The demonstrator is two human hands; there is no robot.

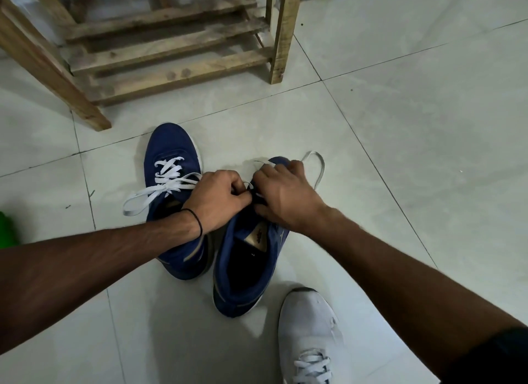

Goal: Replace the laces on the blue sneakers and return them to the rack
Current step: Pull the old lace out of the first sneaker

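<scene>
Tiled floor (400,126), wooden rack (171,55) behind. Over the right blue sneaker (228,258), left hand (217,200) and right hand (285,198) each pinch its white lace (321,168), fingers curled; left blue sneaker (168,143) just beside, laced.

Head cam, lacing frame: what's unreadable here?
All head view.
Eyelets of the nearer blue sneaker: hidden under the left hand and right hand, both gripping its white lace; lacing progress unclear.
Left edge: green object, blurred and cut off.
Upper edge: wooden rack, top cut off.
Bottom edge: white shoe, cut off.
</scene>
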